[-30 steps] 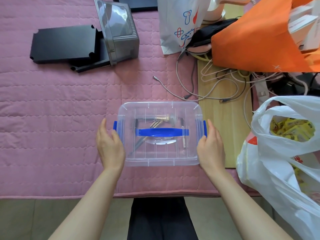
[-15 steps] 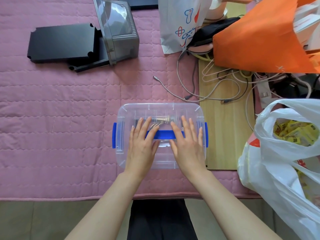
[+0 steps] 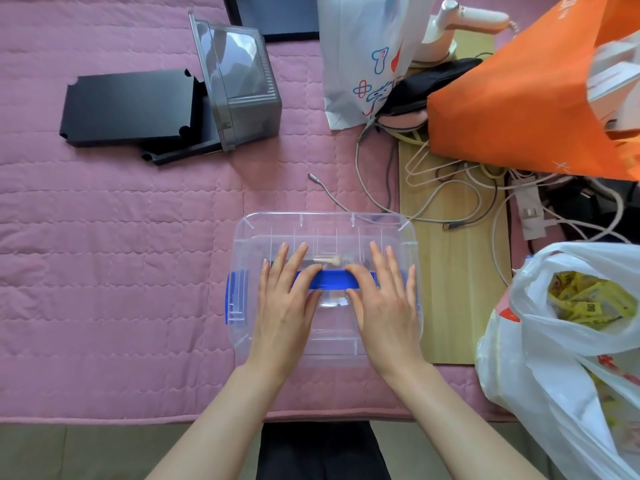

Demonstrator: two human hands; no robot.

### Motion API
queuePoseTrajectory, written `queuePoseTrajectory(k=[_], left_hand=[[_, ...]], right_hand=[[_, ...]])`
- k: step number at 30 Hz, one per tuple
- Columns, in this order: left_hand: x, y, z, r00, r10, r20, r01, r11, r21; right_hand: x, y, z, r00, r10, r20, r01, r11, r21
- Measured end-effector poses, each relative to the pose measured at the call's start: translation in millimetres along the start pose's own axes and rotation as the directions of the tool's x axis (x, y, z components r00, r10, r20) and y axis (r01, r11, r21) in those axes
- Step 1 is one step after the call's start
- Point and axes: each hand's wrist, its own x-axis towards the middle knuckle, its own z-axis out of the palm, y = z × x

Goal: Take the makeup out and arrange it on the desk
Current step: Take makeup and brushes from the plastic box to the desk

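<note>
Head view: clear plastic box (image 3: 325, 351) with its lid on, set near the front edge of a pink quilted cover (image 3: 104, 271), its right end over a wooden board (image 3: 453, 289).
Left hand (image 3: 284, 310): flat on the lid, fingers (image 3: 281, 259) straight and spread, thumb against the left end of the blue handle (image 3: 330, 279); nothing gripped.
Right hand (image 3: 386, 310): mirrored, flat on the lid, fingers straight, thumb at the handle's right end; nothing gripped.
Makeup (image 3: 327, 260): inside the closed box, seen through the lid between the two hands; probably a pale brush, the rest blurred by the plastic.
Latch (image 3: 236, 296): blue, at the left end of the box; clipped or released, hard to tell.
Step in hand: likely opening of the box; none of the makeup out yet.
Next move: freeing and lifting of the lid, setting it down on the cover beside the box, then picking of items one by one.
Writing, orange bag (image 3: 519, 98): white lettering at the upper edge, cut off, unreadable.
Writing, white paper bag (image 3: 360, 57): blue and red printed figures, no legible words.
Writing, thin white plastic bag (image 3: 554, 358): red print on the side; yellow packets (image 3: 581, 306) inside, dark print too small to read.
Box: no label or brand visible.
</note>
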Motion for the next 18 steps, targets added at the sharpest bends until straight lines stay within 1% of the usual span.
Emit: queuePoseTrajectory(k=[6, 13, 15, 18], left_hand=[[52.7, -0.1, -10.5, 0.999, 0.018, -0.051, -0.019, 1.0, -0.01], [133.2, -10.7, -11.6, 0.992, 0.061, -0.11, -0.058, 0.998, 0.023], [156.0, -16.1, -8.3, 0.992, 0.065, -0.105, -0.061, 0.997, 0.041], [185.4, -26.6, 2.5, 0.998, 0.05, -0.043, -0.047, 0.997, 0.063]], right_hand=[[52.2, -0.9, -17.6, 1.0, -0.016, -0.015, 0.016, 0.999, 0.033], [134.7, -1.7, -29.1, 1.0, -0.011, -0.004, 0.011, 0.999, 0.041], [157.9, 0.3, -30.1, 1.0, 0.002, 0.021, -0.003, 0.999, 0.048], [190.2, 7.7, -23.0, 0.996, 0.035, 0.082, -0.041, 0.997, 0.065]])
